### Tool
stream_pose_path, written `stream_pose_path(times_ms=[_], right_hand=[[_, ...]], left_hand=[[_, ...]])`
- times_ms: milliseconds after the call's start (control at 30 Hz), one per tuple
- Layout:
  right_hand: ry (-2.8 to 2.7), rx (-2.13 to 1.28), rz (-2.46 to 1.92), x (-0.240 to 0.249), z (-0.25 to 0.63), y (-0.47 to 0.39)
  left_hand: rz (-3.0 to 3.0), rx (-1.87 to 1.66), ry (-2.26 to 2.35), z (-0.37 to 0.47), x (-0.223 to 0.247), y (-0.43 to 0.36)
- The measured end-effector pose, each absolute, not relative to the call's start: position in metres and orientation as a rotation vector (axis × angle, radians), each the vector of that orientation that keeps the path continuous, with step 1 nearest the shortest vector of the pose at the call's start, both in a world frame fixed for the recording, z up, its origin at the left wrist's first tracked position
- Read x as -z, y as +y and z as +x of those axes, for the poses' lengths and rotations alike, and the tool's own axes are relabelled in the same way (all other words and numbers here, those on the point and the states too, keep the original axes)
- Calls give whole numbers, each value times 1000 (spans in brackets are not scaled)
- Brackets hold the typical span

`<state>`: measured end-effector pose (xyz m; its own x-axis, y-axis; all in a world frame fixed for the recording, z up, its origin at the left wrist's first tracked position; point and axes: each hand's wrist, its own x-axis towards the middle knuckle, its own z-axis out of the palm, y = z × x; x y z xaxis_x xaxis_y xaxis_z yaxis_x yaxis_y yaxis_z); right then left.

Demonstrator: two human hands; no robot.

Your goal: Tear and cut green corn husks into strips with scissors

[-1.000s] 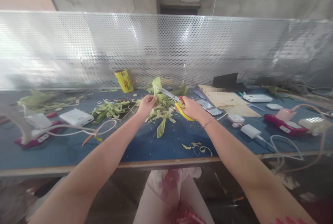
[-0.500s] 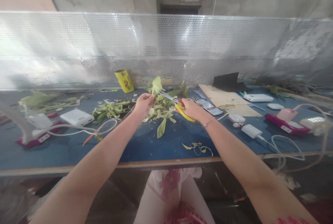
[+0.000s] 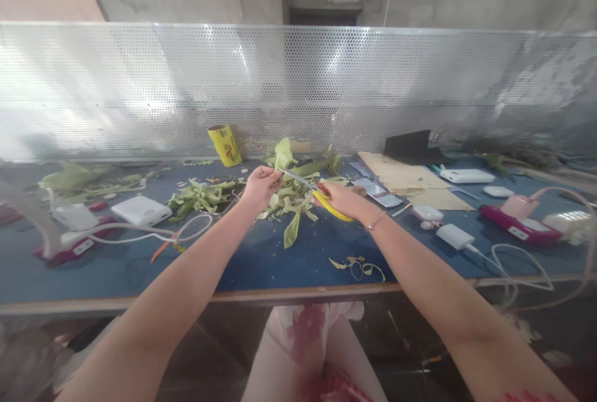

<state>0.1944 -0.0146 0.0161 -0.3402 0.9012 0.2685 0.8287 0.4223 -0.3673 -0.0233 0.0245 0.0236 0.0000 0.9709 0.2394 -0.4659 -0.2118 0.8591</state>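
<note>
Between its fingertips, my left hand (image 3: 262, 185) pinches a pale green leaf (image 3: 283, 154) that stands up above the thumb. My right hand (image 3: 344, 198) grips a pair of scissors (image 3: 336, 210) with yellow and red handles. Their metal blades point left and reach the leaf right beside my left fingertips; the blades look closed together. Under both hands lies a pile of cut leaf pieces (image 3: 293, 206) on the blue tabletop (image 3: 261, 268). A second heap of leaf strips (image 3: 200, 195) rests left of my left hand.
A yellow cardboard tube (image 3: 225, 145) stands tilted at the back. On the right are a phone (image 3: 377, 191), brown card (image 3: 401, 175), a white charger (image 3: 454, 236) and a purple power strip (image 3: 517, 228). White cables and a white power bank (image 3: 141, 210) lie left. A perforated screen (image 3: 308, 84) closes the back.
The scissor blades have closed from a slightly spread position, at the leaf by my left fingers. Both hands stay almost in place; the whole view shifts slightly.
</note>
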Motion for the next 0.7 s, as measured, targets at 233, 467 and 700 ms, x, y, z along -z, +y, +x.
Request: stream_pose_path(times_ms=[233,467,700], right_hand=[[-2260,-285,-1435,-19,191,-19],[-2234,-320,-1413,-20,190,-21],[-2217,-386,-1382,-14,190,-14]], left_hand=[[1099,-1457,662,-21,-24,21],[1124,-1450,689,-20,-22,22],[1106,-1460,666,-19,-24,18]])
